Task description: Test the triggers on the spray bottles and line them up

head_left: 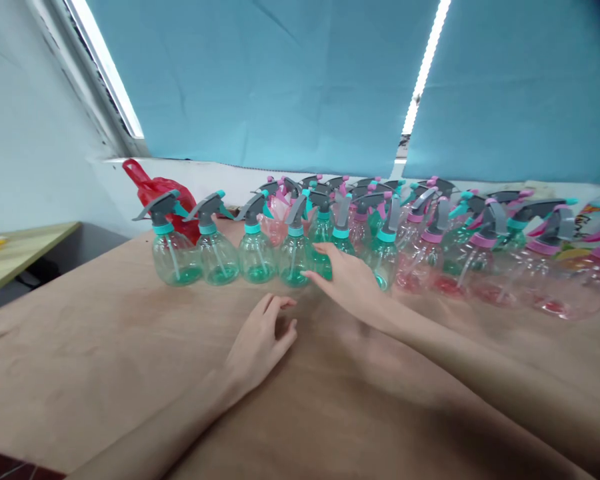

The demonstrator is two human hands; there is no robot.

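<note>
My left hand (pixel 265 340) rests low over the wooden table, fingers loosely curled, with a gap between thumb and forefinger and nothing in it. My right hand (pixel 353 280) reaches to the front row of spray bottles, thumb and forefinger spread. Its fingertips are beside a clear green spray bottle (pixel 294 257); whether they touch it I cannot tell. Behind the hand stands another green spray bottle (pixel 341 233), its lower part partly covered. Further left are three more green bottles, including one at the row's end (pixel 173 257). All have grey trigger heads and turquoise collars.
Pink spray bottles (pixel 493 260) continue the row to the right, with several more pink and green ones crowded behind. A red plastic bag (pixel 167 193) sits at the back left of the wooden table (pixel 105 347). Blue cloth (pixel 280 87) hangs behind.
</note>
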